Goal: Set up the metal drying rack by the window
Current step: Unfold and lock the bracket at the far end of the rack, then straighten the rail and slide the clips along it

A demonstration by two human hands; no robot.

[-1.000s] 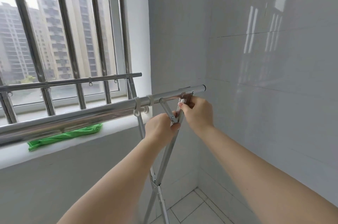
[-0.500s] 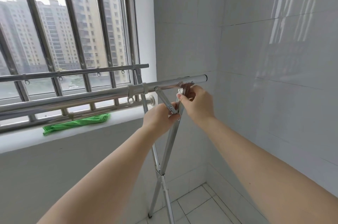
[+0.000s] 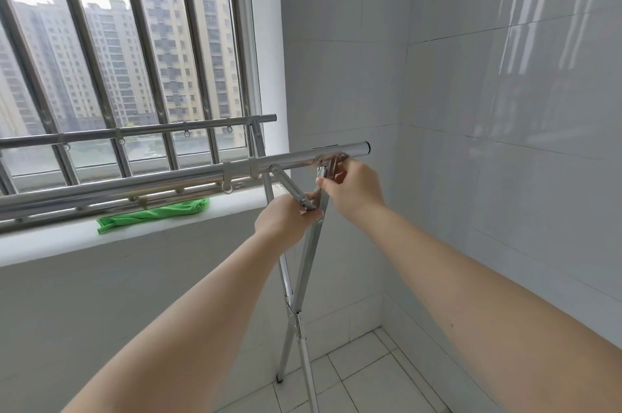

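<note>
The metal drying rack stands in front of the barred window, its shiny top rails running left to right and its crossed legs reaching the floor. My left hand grips the diagonal brace under the near rail's right end. My right hand pinches the hinge bracket where the leg meets that rail. The brace's lower joint sits between both hands.
A green cloth lies on the white window sill behind the rack. Tiled walls close in on the right and form a corner. Tiled floor shows below, with one rack foot on it.
The view has tilted up and closer, so the rack and sill sit lower in frame. Both hands stay on the same brace and hinge, with little visible movement.
</note>
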